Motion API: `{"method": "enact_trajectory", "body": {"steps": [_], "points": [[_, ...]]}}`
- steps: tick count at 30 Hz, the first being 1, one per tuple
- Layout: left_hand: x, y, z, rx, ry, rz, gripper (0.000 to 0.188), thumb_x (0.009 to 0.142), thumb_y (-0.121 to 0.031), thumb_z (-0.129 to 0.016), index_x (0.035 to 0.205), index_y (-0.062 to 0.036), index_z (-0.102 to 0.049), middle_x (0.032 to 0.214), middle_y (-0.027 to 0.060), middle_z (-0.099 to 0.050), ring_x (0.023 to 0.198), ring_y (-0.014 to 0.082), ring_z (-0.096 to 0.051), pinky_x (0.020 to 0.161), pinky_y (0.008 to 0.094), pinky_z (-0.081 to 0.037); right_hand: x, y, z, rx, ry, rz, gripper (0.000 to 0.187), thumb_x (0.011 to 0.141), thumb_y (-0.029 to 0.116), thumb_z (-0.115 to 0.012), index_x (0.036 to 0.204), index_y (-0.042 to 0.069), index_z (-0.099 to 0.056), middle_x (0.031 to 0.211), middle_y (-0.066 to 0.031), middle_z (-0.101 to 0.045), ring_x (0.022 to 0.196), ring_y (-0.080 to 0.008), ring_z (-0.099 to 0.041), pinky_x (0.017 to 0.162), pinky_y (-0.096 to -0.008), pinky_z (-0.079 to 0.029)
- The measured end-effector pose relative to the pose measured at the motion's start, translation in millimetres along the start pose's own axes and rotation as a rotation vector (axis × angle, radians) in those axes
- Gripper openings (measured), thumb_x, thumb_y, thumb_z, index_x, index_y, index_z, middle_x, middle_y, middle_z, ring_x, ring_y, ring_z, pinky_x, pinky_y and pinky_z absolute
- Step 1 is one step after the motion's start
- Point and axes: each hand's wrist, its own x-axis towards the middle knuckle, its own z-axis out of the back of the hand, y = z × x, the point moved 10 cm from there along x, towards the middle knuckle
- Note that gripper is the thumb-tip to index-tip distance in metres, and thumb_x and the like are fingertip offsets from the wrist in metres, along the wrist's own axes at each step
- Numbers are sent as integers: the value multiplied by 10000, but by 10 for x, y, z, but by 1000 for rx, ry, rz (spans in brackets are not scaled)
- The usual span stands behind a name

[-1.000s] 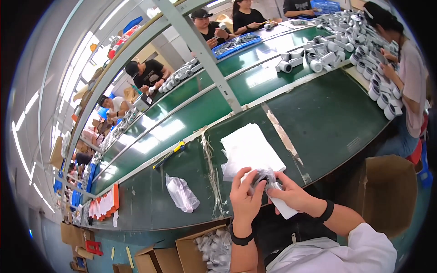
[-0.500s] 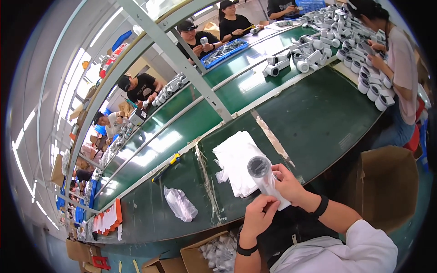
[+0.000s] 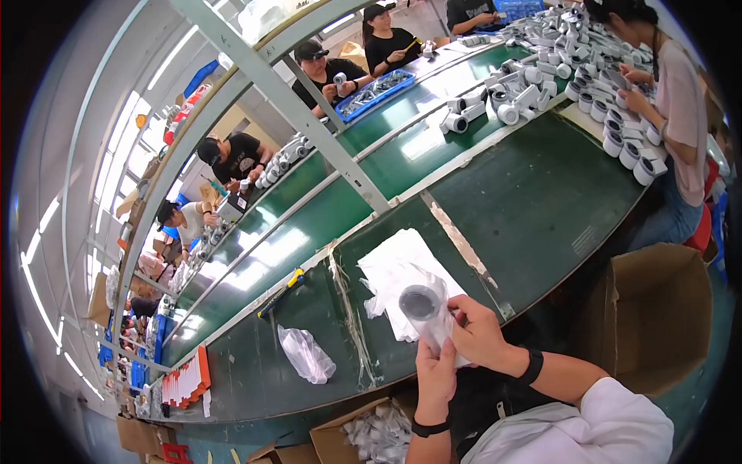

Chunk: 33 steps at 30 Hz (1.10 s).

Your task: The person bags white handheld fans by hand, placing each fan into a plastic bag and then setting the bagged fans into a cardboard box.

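Observation:
Both my hands hold a white cylindrical housing (image 3: pixel 421 302) with a round grey front, which looks like a camera body. A clear plastic bag (image 3: pixel 438 330) is around it. My right hand (image 3: pixel 482 334) grips the bagged housing from the right side, its fingers closed on the film. My left hand (image 3: pixel 437 377) pinches the lower end of the bag, thumb and fingers pressed together. Beneath and beyond the housing lies a stack of thin white bags (image 3: pixel 391 261) on the dark green table (image 3: pixel 525 193). Another bagged white piece (image 3: pixel 306 354) rests to the left.
A yellow and black utility knife (image 3: pixel 281 293) lies near the table's far edge. Below the front edge stands a carton (image 3: pixel 332 442) of bagged pieces; a large open carton (image 3: pixel 657 309) is at right. White housings (image 3: pixel 514 97) crowd the far right, where a person (image 3: pixel 680 116) works.
The bagged housing has shifted a little left and toward me, its round front turned more upward. My left hand's fingers have moved up against the bag.

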Motion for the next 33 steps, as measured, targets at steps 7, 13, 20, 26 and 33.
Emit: {"method": "enact_trajectory", "body": {"steps": [7, 13, 20, 26, 33], "points": [[-17, 47, 123, -229, 121, 182, 486, 937, -300, -635, 1267, 19, -478, 1099, 116, -598, 812, 225, -632, 492, 312, -489, 30, 472, 59, -325, -35, 434, 59, 838, 36, -628, 853, -18, -642, 703, -140, -629, 614, -216, -641, 541, -313, -478], [-77, -148, 333, -466, 86, 48, 519, 906, -278, -677, 1288, -5, -457, 1142, 119, -600, 890, 246, -622, 561, 359, -509, -231, 579, -85, -574, 10, 754, 86, 781, 72, -664, 865, 56, -672, 663, -74, -613, 587, -249, -615, 510, -350, -488], [-241, -587, 1099, -54, -304, -179, 365, 897, -13, -639, 1237, 20, -510, 1170, 123, -605, 941, 219, -642, 698, 349, -573, -337, 472, -227, -537, 189, 681, 99, 771, 55, -679, 870, 45, -678, 673, -82, -632, 572, -246, -622, 524, -324, -501], [-411, -1033, 2395, 836, -896, -185, 428, 866, -87, -658, 1239, 72, -520, 1187, 214, -581, 1034, 329, -601, 821, 405, -522, -110, -19, -172, -443, 284, 386, 120, 829, 149, -703, 890, 45, -706, 725, -101, -665, 581, -220, -642, 548, -296, -503], [-272, -1212, 2336, 1490, -1058, -230, 557, 833, -138, -674, 1314, 54, -472, 1166, 288, -507, 1095, 462, -508, 930, 481, -429, -41, -199, -23, -374, 212, 286, 131, 842, 160, -699, 883, 36, -711, 749, -110, -680, 593, -198, -650, 557, -285, -504]]}}
